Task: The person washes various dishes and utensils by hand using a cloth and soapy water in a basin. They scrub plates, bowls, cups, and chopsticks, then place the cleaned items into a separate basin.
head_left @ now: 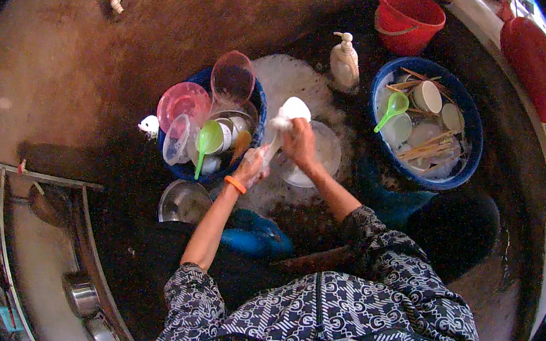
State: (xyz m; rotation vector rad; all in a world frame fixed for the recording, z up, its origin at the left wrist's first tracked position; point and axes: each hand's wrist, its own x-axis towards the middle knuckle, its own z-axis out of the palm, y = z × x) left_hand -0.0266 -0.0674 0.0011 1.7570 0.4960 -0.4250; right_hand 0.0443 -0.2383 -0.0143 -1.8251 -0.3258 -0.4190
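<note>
A white spoon (297, 108) was held aslant over the foamy floor between two blue basins. The left hand (252, 167) had its fingers curled closed around the handle; the right hand (300, 143) had its fingers bent in and gripping near the head, against white froth or a scrubber, I cannot tell which. A translucent round dish (329, 151) lay below. The left basin (263, 103) held pink bowls (183, 102) and a green ladle (210, 136); the right basin (479, 139), bowls and chopsticks (428, 147). Beyond stood a pump bottle (344, 66).
</note>
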